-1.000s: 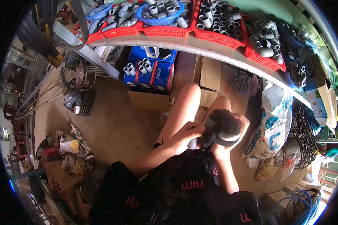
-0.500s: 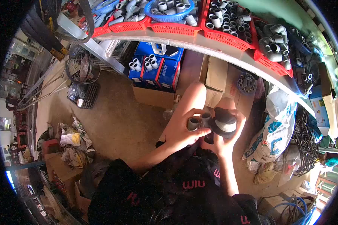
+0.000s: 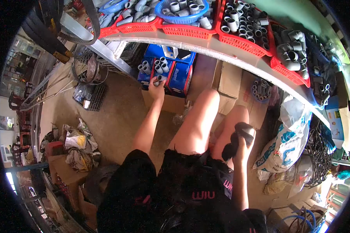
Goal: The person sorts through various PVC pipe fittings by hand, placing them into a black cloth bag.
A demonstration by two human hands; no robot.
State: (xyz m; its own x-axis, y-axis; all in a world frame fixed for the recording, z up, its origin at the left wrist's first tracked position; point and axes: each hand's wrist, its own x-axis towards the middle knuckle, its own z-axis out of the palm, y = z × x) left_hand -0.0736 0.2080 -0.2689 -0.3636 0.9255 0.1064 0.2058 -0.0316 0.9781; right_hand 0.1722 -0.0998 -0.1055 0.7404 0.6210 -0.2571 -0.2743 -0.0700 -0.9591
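My left hand [image 3: 157,87] reaches to the front edge of a blue box [image 3: 177,77], its fingers closed round grey pipe fittings [image 3: 158,80]. Beyond it, two small clusters of grey fittings [image 3: 161,65] stand on top of the box. Over my right thigh, my right hand [image 3: 243,146] grips a dark object with a pale, rounded face [image 3: 246,132]. Dark material hangs beside that hand, and what it is cannot be made out.
Red baskets [image 3: 245,46] of grey fittings line the shelf ahead, with a blue basket [image 3: 181,17] among them. A white sack [image 3: 282,145] leans at the right. Crumpled cloths [image 3: 79,145] lie at the left.
My left hand has left my lap and moved forward and left to the blue box with fittings. My right hand has shifted slightly right and down, with the dark object still in it.
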